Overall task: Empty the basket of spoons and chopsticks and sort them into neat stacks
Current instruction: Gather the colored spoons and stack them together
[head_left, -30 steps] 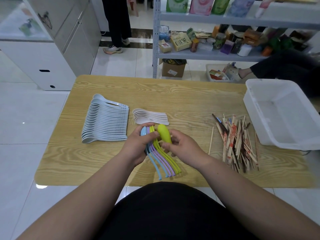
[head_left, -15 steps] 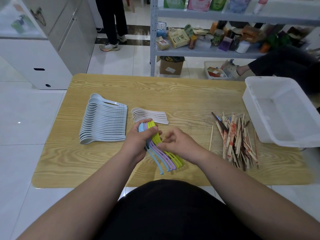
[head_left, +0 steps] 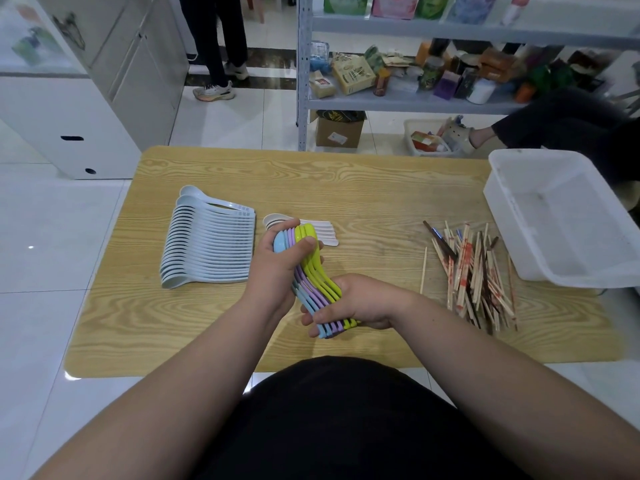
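Both hands hold a nested stack of coloured spoons (head_left: 317, 282), blue, purple and green, over the wooden table (head_left: 381, 188). My left hand (head_left: 280, 265) grips the bowl end of the stack. My right hand (head_left: 360, 301) grips the handle ends. A long row of pale blue spoons (head_left: 211, 244) lies at the left. A small stack of white spoons (head_left: 323, 230) lies just behind my left hand, partly hidden by it. A loose pile of chopsticks (head_left: 474, 271) lies at the right. The white plastic basket (head_left: 512, 216) stands at the table's right edge with nothing visible inside.
Behind the table stands a metal shelf (head_left: 415, 102) full of packets and boxes, with a cardboard box (head_left: 339, 131) under it. A person's legs (head_left: 214, 39) stand at the back left; another person's foot (head_left: 467, 136) shows at the back right. A white cabinet (head_left: 79, 109) is at the left.
The green spoon that my right hand held has joined the stack. My right hand then slid down from the bowls to the handle ends. The stack has lifted slightly.
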